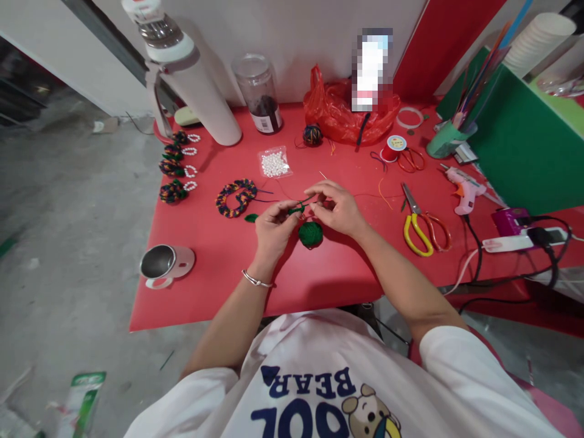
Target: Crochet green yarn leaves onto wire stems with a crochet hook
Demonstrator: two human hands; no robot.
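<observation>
The left hand (277,224) has its fingertips drawn together, pinching a small piece of dark green yarn work (297,208); the right hand's (336,210) grip is closed beside it, seemingly on a thin hook or strand too fine to make out. The piece is held between the hands, above the glossy red table (219,255). It looks feather-light, soft and limp, not fragile but apt to stretch or unravel, so it is best taken by its worked edge, close to the stitches, rather than by loose yarn. Just below the fingers sits a round ball of green yarn (311,234), likely soft and ready to roll. Left of the hands lies a multicoloured crocheted ring (235,198); beyond them, a clear packet of white beads (274,163).
</observation>
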